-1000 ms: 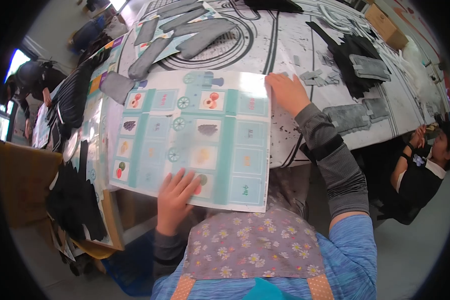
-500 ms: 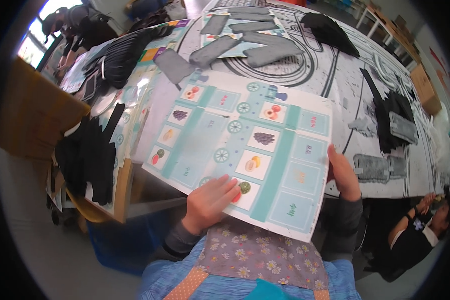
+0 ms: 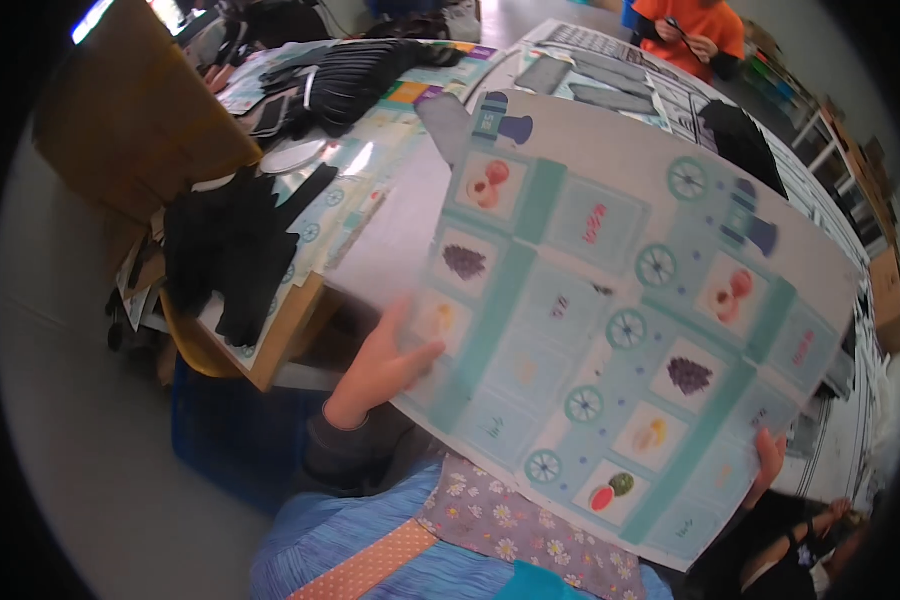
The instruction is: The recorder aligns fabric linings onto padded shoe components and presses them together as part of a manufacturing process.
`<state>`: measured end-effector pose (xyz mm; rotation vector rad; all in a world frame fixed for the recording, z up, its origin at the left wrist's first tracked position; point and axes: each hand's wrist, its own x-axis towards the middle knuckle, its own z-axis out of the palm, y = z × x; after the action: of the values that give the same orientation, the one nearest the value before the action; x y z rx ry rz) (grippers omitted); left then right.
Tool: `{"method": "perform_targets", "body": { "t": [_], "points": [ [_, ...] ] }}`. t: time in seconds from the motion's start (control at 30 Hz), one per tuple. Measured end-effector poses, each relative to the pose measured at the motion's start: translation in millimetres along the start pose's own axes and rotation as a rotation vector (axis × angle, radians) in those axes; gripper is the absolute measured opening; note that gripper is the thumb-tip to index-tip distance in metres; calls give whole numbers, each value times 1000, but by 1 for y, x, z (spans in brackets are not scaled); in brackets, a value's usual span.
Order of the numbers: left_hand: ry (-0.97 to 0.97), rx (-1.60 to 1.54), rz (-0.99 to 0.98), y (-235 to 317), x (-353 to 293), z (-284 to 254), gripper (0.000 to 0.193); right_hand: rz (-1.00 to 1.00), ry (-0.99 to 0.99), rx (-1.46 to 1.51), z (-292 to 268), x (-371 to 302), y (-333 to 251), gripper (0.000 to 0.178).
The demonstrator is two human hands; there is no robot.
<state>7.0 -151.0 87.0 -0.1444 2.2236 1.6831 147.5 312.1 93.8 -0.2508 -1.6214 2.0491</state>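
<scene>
A large printed sheet (image 3: pixel 590 350) is lifted in front of me and tilted, filling the right middle of the view. It carries small pictures of peaches, grapes, melon and watermelon, teal strips and wheel drawings. My left hand (image 3: pixel 378 368) grips the sheet's left edge, its thumb lying over the front and the other fingers partly hidden. At the lower right edge, my right hand (image 3: pixel 768 458) pinches the sheet, and most of that hand is behind it.
Grey oblong pads (image 3: pixel 610 98) lie on the white, line-marked table beyond the sheet. Black fabric (image 3: pixel 225 245) and a ribbed black piece (image 3: pixel 355 85) cover printed sheets at left. A blue bin (image 3: pixel 225 420) stands below. A person in orange (image 3: pixel 690 40) is across; another person sits lower right.
The sheet has come up closer and moved right. My left hand has gone from its lower front to its left edge. The view has swung, bringing a person in orange into sight.
</scene>
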Motion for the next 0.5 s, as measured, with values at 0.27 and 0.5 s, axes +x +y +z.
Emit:
{"method": "perform_targets", "body": {
  "t": [0.27, 0.5],
  "points": [
    [-226, -467, 243, -22, -1, -33, 38, 304, -343, 593, -11, 20, -9, 66],
    [270, -734, 469, 47, 91, -89, 37, 250, -222, 171, 39, 34, 49, 57]
  ]
}}
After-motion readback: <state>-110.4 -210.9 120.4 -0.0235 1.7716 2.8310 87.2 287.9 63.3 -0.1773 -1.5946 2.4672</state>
